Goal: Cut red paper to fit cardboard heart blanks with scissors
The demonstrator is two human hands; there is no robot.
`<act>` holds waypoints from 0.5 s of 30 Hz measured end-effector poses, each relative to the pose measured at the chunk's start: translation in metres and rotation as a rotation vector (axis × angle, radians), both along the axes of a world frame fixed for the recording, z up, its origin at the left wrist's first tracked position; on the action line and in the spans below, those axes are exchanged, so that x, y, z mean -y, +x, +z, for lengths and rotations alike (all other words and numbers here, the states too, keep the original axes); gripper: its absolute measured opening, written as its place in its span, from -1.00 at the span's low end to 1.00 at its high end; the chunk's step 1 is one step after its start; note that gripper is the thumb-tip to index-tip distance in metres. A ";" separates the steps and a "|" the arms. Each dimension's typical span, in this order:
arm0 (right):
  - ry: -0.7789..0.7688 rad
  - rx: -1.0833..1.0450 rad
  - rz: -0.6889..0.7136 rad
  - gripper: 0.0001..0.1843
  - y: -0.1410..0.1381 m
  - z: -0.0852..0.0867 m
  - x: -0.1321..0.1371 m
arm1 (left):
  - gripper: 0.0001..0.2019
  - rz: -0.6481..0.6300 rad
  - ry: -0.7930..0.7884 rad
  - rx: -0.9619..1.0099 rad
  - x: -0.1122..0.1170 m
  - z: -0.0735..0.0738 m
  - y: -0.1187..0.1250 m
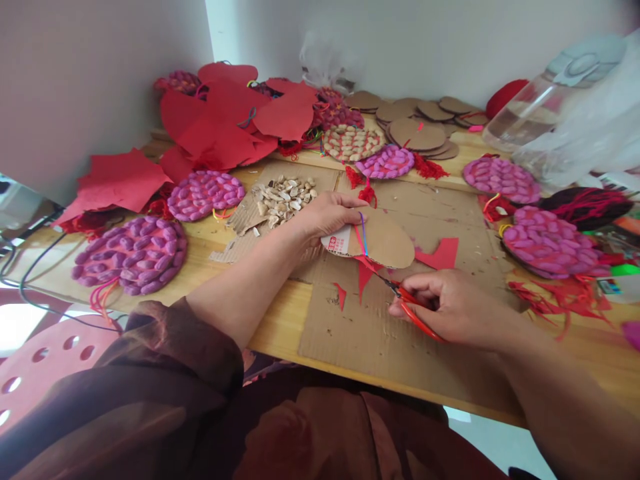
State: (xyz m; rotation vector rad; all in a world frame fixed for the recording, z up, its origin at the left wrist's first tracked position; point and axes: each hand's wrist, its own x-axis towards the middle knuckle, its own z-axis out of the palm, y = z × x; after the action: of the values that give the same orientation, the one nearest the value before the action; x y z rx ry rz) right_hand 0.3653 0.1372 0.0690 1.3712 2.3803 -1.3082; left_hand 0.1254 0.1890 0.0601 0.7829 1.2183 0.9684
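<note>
Between the thumb and fingers of my left hand (330,217) is a rounded cardboard piece (387,240), held tilted above the table. Blue and pink cords (364,235) cross its face near my thumb. My right hand (445,307) grips red-handled scissors (417,317), whose blades point at the lower edge of the cardboard. Red paper shows along that edge, close to the blade tips; whether the blades are cutting it I cannot tell. Scraps of red paper (441,255) lie on the flat cardboard sheet (360,333) beneath my hands.
Peanut shells (287,199) are heaped left of centre. Purple shell-covered discs (133,255) lie on both sides. Red paper shapes (225,117) pile up at the back left, cardboard rounds (417,133) at the back. A clear bottle (530,107) leans at the back right.
</note>
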 end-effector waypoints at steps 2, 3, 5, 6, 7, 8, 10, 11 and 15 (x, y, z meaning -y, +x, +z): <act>0.028 0.016 0.010 -0.58 0.001 0.001 0.000 | -0.75 -0.004 -0.006 0.024 0.000 0.001 0.000; 0.040 0.017 0.013 -0.59 0.002 0.002 0.000 | -0.75 -0.001 -0.007 0.039 0.001 0.002 0.000; 0.063 0.009 0.011 -0.58 0.003 0.002 -0.001 | -0.73 0.024 0.002 0.078 0.001 0.003 0.000; 0.070 0.002 0.000 -0.58 0.003 0.002 -0.001 | -0.72 0.046 0.013 0.102 0.002 0.004 0.001; 0.068 -0.012 -0.019 -0.57 0.003 0.002 -0.002 | -0.70 0.076 0.030 0.131 0.002 0.004 0.001; 0.051 -0.037 -0.049 -0.57 0.002 0.002 -0.002 | -0.69 0.110 0.052 0.163 0.001 0.004 0.002; -0.031 -0.148 -0.153 -0.58 0.000 0.000 -0.004 | -0.68 0.171 0.110 0.236 0.000 0.004 0.002; -0.080 -0.240 -0.228 -0.57 -0.001 -0.001 -0.006 | -0.68 0.202 0.142 0.271 -0.001 0.003 0.003; -0.186 -0.662 -0.565 -0.52 -0.010 -0.008 -0.010 | -0.66 0.298 0.250 0.388 -0.002 -0.003 0.006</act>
State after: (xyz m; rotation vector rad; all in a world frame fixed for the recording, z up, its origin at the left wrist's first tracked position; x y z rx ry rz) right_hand 0.3554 0.1475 0.0612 1.8509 2.1662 -2.3828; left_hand 0.1309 0.1914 0.0569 0.5759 0.8972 1.4639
